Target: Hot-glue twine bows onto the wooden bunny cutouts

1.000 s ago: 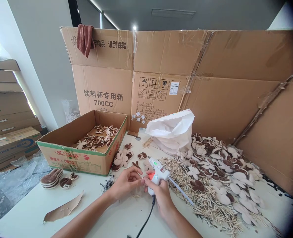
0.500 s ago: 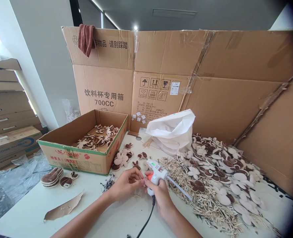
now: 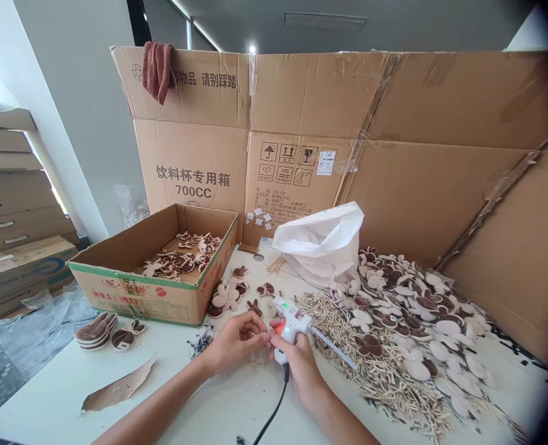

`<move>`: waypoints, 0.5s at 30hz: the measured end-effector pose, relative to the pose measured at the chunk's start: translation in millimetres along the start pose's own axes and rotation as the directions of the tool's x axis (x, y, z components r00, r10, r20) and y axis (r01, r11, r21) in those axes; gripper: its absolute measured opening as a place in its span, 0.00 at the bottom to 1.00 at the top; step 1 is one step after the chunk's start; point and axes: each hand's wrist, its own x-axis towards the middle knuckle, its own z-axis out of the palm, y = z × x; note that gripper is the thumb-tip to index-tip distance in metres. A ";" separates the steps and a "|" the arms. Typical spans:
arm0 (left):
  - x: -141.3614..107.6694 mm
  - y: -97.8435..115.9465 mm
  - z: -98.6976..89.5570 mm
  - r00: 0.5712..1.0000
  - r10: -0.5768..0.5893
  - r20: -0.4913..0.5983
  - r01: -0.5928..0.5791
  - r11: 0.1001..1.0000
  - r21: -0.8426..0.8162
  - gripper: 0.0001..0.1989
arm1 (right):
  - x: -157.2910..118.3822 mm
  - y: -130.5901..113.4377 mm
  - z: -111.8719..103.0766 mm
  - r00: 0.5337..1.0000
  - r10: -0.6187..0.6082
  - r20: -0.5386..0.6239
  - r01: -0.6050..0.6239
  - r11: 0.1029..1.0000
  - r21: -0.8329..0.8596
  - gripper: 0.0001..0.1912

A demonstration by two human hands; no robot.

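My right hand is wrapped round a white hot glue gun with an orange trigger and a small green display. A glue stick juts from its back end, and a black cord runs down from the handle. My left hand is closed in a pinch, its fingertips meeting those of the right hand. Whatever lies between the fingertips is too small to make out. Just beyond the hands lie a brown fabric flower-like piece and a paler one.
A cardboard box with finished-looking pieces stands at left. To the right are a heap of short cord bits, a pile of fabric pieces and a white bag. Tall cardboard walls the back. A brown scrap lies front left.
The view has shifted very slightly. Both hands and the glue gun hold nearly the same place, fingertips still together.
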 end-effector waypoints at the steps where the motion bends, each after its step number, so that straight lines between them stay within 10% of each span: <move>1: -0.1 0.0 -0.2 1.000 0.001 -0.001 -0.001 1.000 -0.002 0.15 | -0.4 -0.1 0.4 1.000 0.003 -0.003 -0.003 1.000 0.001 0.20; 15: -0.9 4.1 0.8 1.000 0.002 0.012 -0.002 0.998 0.062 0.15 | -1.4 -2.4 1.9 1.000 0.003 0.025 -0.002 1.000 -0.021 0.16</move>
